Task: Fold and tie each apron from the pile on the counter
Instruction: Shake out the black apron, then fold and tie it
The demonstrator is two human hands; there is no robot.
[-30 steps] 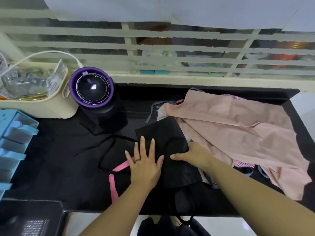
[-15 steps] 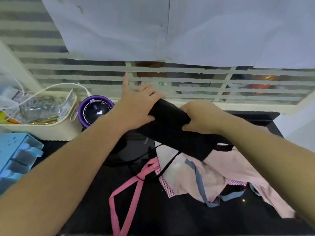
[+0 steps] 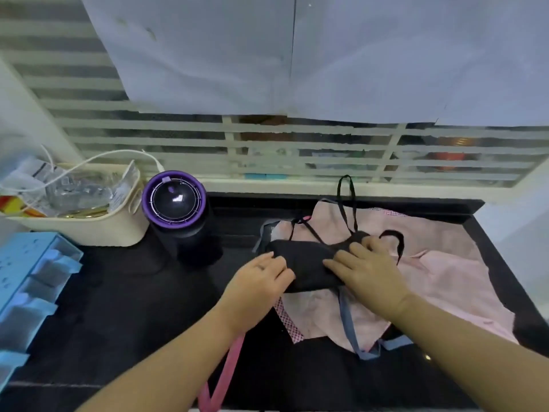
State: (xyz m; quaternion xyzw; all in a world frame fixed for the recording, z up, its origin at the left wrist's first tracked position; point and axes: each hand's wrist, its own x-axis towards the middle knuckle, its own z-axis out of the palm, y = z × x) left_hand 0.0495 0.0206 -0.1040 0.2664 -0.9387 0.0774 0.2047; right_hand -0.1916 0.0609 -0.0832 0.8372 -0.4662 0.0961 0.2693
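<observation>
**Change of state.** Half a second ago the black folded cloth apron was held in mid-air. It has now come down and lies across the pale pink cloth apron pile on the right of the black stone bench. A second ago it lay flat under both palms; we now see a compact roll. The left hand has its grip curled round the roll's left end. The right hand has its grip closed over the right end, thumb on the near side and fingers on the far side. We judge that folding is done and tying comes next, since the thin black straps loop loose beyond the roll.

**Surroundings and obstructions.** A grey-blue strap runs out from under the roll, and a pink strap trails toward the bench edge. Either could get caught in the knot. A purple-rimmed black cylindrical appliance stands near on the left, beside a cream plastic basket and a blue plastic rack.
</observation>
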